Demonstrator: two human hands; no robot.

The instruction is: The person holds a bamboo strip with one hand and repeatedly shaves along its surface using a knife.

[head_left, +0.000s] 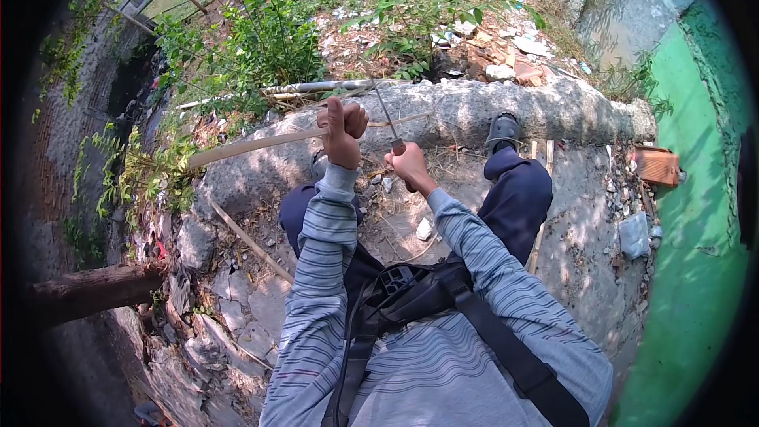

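Left fingers gripping the strip, right fingers wrapped round the knife, we should stroke toward eleven o'clock

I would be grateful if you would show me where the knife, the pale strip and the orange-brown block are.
Knife [385,112]: head view, on the middle of its thin blade.
Pale strip [259,145]: head view, on its broader left part.
Orange-brown block [657,167]: head view, on its visible face.

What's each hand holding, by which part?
Left hand: long, pale, flat strip, between its ends. Right hand: slim grey metal knife, by its brown handle.
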